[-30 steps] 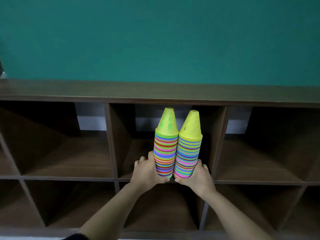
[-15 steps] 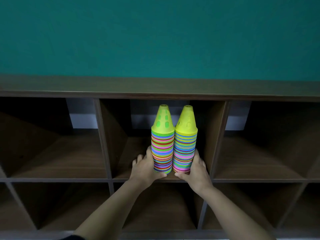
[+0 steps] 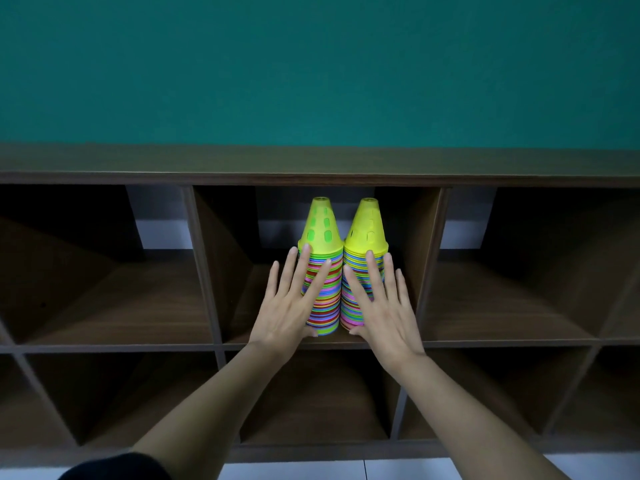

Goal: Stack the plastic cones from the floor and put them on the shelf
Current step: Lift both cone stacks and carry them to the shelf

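Two-handed, and gripping nothing: laying the left hand [image 3: 287, 308] flat, fingers straight and spread, against the front of the left cone stack [image 3: 327, 303], and laying the right hand [image 3: 386, 311] the same way against the right cone stack [image 3: 366, 233]. Standing upright and touching side by side (a yellow cone topping each) in the middle cubby of the upper row of the dark wooden shelf [image 3: 311, 164], near its front edge. Facing a teal wall [image 3: 311, 64]; showing pale floor tiles [image 3: 398, 471] at the bottom edge.
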